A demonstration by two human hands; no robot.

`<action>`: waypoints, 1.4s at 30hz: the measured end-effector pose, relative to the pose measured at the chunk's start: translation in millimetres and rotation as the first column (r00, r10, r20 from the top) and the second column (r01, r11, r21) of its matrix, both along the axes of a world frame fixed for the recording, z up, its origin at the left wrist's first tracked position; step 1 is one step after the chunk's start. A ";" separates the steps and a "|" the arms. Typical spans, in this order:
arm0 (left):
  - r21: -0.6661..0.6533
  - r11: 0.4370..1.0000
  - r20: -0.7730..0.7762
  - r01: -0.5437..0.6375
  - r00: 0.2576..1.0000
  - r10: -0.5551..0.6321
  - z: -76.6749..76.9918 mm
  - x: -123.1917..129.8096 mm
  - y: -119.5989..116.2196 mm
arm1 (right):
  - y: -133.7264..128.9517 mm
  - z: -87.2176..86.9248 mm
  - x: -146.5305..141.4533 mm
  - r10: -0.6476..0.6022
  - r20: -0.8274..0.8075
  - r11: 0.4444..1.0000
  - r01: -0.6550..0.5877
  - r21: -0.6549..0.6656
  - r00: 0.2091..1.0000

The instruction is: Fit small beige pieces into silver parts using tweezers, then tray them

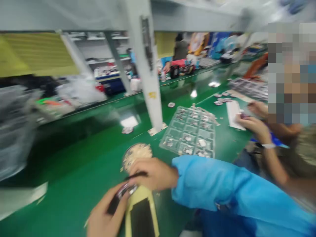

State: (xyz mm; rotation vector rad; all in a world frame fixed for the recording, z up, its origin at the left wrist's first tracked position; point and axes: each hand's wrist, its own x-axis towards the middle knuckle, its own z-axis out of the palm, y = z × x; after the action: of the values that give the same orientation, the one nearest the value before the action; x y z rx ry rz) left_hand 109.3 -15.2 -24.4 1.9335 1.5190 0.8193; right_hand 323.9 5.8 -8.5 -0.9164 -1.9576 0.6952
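Between the thumb and fingers of my left hand is a small dark part with shiny metal pieces. My right hand, in a blue sleeve, reaches across to it. Its fingers are closed on a slim dark tool, blurred, whose kind I cannot make out. The fingertips are at the metal part. Just behind my right hand lies a round dish of small pale bits. Beneath both hands is a black pad with a yellow border.
A clear compartment tray with small metal parts lies ahead right. A white post stands on the green table. Small round parts lie near it. At right, a co-worker's hands hold a small part beside a white strip.
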 end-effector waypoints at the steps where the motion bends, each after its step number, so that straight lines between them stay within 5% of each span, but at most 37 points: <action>1: 0.029 0.998 0.018 0.064 0.998 -0.064 1.8 -1.8 -1.9 | -0.4 0.2 0.0 -0.038 -0.068 0.999 0.037 -0.017 0.997; 5: 0.124 0.980 0.025 0.154 0.987 -0.158 7.4 1.4 -2.2 | 0.9 3.5 -1.8 -0.077 -0.187 0.990 0.054 -0.127 0.979; 9: 0.129 0.977 0.034 0.168 0.984 -0.174 10.2 5.1 -5.6 | -4.0 2.2 -3.5 0.047 -0.210 0.995 -0.064 -0.076 0.977; 19: 0.108 0.982 0.039 0.152 0.987 -0.157 8.2 4.2 -6.1 | -7.0 1.4 2.7 0.097 0.042 0.994 -0.099 0.047 0.994; 28: 0.115 0.981 0.003 0.159 0.987 -0.160 7.2 4.5 -6.2 | -9.8 7.9 3.4 0.134 0.219 0.991 -0.130 -0.033 0.967; 32: 0.100 0.986 0.026 0.137 0.990 -0.140 6.8 2.3 -1.4 | -3.6 9.5 6.2 0.111 0.149 0.993 -0.105 -0.048 0.982; 37: 0.098 0.994 0.029 0.056 0.998 -0.059 7.2 -0.5 6.2 | 9.2 8.5 12.0 -0.060 0.001 0.998 0.060 0.000 0.998; 42: 0.191 0.975 -0.031 0.113 0.994 -0.109 13.1 5.5 1.9 | 4.1 5.4 7.3 0.056 -0.094 0.997 -0.051 0.051 0.994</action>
State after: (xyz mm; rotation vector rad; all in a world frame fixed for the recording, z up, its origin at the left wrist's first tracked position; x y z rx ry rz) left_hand 114.8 -13.3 -11.3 2.1515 1.3715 0.9295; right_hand 331.2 9.9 -3.1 -0.7896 -1.9119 0.7063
